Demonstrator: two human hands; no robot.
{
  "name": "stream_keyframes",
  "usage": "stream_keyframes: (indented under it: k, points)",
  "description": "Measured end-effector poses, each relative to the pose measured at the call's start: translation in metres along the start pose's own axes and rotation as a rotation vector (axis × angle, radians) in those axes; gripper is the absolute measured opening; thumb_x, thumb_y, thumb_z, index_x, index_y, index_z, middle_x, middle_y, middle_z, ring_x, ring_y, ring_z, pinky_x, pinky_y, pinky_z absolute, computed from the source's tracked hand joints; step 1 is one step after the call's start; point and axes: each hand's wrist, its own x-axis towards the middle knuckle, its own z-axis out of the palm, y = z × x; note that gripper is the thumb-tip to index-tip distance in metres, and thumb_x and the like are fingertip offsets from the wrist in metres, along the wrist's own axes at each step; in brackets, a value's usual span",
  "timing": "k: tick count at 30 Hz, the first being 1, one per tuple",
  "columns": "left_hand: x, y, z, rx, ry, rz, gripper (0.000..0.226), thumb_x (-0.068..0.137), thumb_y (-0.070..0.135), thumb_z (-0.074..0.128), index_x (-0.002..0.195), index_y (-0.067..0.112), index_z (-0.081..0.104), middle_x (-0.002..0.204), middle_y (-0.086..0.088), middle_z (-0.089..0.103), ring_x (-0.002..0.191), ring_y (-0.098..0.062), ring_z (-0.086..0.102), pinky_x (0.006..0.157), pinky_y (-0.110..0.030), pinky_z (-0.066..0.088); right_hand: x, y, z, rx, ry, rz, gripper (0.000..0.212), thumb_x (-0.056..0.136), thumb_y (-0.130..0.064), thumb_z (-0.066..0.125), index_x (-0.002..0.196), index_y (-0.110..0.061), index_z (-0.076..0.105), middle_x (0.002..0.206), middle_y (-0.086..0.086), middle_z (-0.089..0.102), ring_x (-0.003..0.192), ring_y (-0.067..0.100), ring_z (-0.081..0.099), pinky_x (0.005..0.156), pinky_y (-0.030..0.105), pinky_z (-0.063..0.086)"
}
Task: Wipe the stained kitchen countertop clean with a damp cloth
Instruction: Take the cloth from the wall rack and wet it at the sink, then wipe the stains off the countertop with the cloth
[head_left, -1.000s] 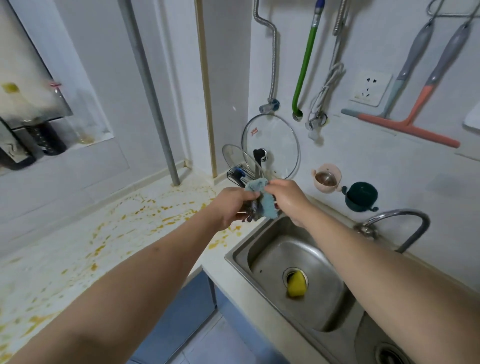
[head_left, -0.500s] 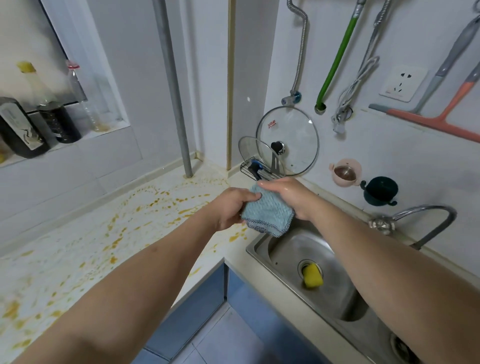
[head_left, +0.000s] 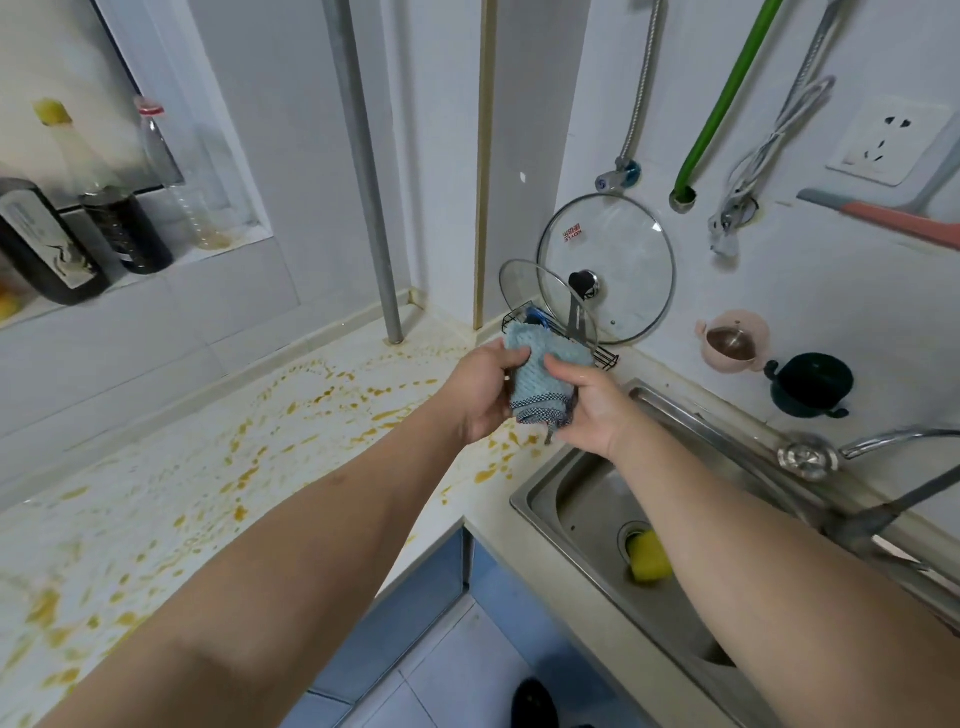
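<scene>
a: kitchen corner, tiled walls. nearest item?

b: countertop (head_left: 218, 467), pale, spattered all over with orange-brown stains, none wiped yet.

a: next?

b: left hand (head_left: 480, 392) and right hand (head_left: 589, 402), both closed on one blue cloth (head_left: 543, 379), held in the air above the counter edge beside the sink (head_left: 597, 519).

a: change since a second ago?

b: cloth was a twisted rope, then spread wide, now folded into a compact pad. judged: wringing done, wiping comes next.

a: counts, further back?

b: one yellow sponge (head_left: 649, 558) at the drain, one tap (head_left: 852, 452), two glass lids (head_left: 608, 267) in a wire rack, two small cups (head_left: 732, 340) on the wall, three bottles (head_left: 47, 239) clearly on the ledge.
</scene>
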Motion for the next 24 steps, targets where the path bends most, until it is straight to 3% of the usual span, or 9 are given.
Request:
stream_keyframes:
  k: [3,5,7,10,14,19,22,24]
  points:
    - [0.020,-0.006,-0.013,0.332,0.196,0.009,0.026,0.101,0.009,0.061,0.123,-0.006,0.061,0.111,-0.024,0.074,0.093,-0.036,0.075,0.080,-0.048,0.064,0.017,-0.018,-0.020,-0.157,0.170,-0.016,0.039,0.096,-0.017,0.065,0.133,-0.004,0.061,0.127,0.020,0.069,0.117,0.038,0.067,0.108,0.058,0.047]
    - [0.031,-0.013,-0.024,0.421,0.267,-0.052,0.025,0.100,0.012,0.063,0.118,-0.005,0.063,0.095,-0.020,0.072,0.078,-0.033,0.071,0.074,-0.044,0.061,0.029,-0.025,-0.038,-0.408,0.313,-0.006,0.026,0.096,-0.018,0.067,0.120,-0.007,0.066,0.111,0.013,0.076,0.104,0.034,0.073,0.102,0.058,0.051]
    - [0.041,-0.024,-0.035,0.455,0.334,-0.123,0.025,0.097,0.013,0.064,0.116,-0.004,0.065,0.089,-0.015,0.067,0.072,-0.031,0.066,0.074,-0.045,0.060,0.040,-0.023,-0.062,-0.688,0.441,-0.001,0.016,0.096,-0.016,0.068,0.108,-0.007,0.068,0.098,0.011,0.078,0.090,0.030,0.076,0.086,0.049,0.061]
    - [0.052,-0.047,-0.052,0.541,0.401,-0.218,0.015,0.096,0.012,0.064,0.105,0.000,0.066,0.088,-0.013,0.065,0.070,-0.030,0.064,0.070,-0.041,0.056,0.048,-0.003,-0.104,-0.972,0.497,0.079,0.007,0.099,-0.014,0.064,0.093,-0.011,0.065,0.102,0.012,0.073,0.083,0.023,0.072,0.066,0.033,0.061]
    - [0.057,-0.084,-0.075,0.710,0.468,-0.385,0.012,0.096,0.012,0.060,0.096,0.000,0.064,0.088,-0.014,0.064,0.071,-0.028,0.060,0.066,-0.036,0.051,0.060,0.022,-0.145,-1.044,0.548,0.134,0.015,0.098,-0.017,0.063,0.101,-0.003,0.067,0.104,0.017,0.071,0.092,0.032,0.071,0.083,0.049,0.062]
    - [0.066,-0.119,-0.099,0.886,0.513,-0.502,0.010,0.094,0.013,0.062,0.089,0.005,0.060,0.083,-0.014,0.057,0.069,-0.027,0.053,0.064,-0.037,0.048,0.085,0.016,-0.165,-1.230,0.551,0.114,0.019,0.095,-0.016,0.059,0.097,0.000,0.069,0.098,0.017,0.071,0.092,0.033,0.070,0.083,0.045,0.060]
    - [0.069,-0.136,-0.108,1.081,0.522,-0.537,0.019,0.093,0.019,0.063,0.080,0.006,0.059,0.072,-0.009,0.053,0.062,-0.024,0.051,0.058,-0.032,0.041,0.105,0.007,-0.174,-1.324,0.610,0.098,0.019,0.094,-0.015,0.056,0.076,-0.010,0.061,0.080,0.009,0.065,0.089,0.035,0.068,0.071,0.038,0.055]
    - [0.069,-0.144,-0.111,1.170,0.551,-0.547,0.024,0.088,0.026,0.065,0.076,0.008,0.056,0.072,-0.005,0.053,0.062,-0.020,0.052,0.054,-0.028,0.037,0.117,0.004,-0.180,-1.379,0.644,0.038,0.020,0.096,-0.017,0.055,0.076,-0.014,0.058,0.084,0.007,0.064,0.091,0.036,0.067,0.073,0.038,0.054]
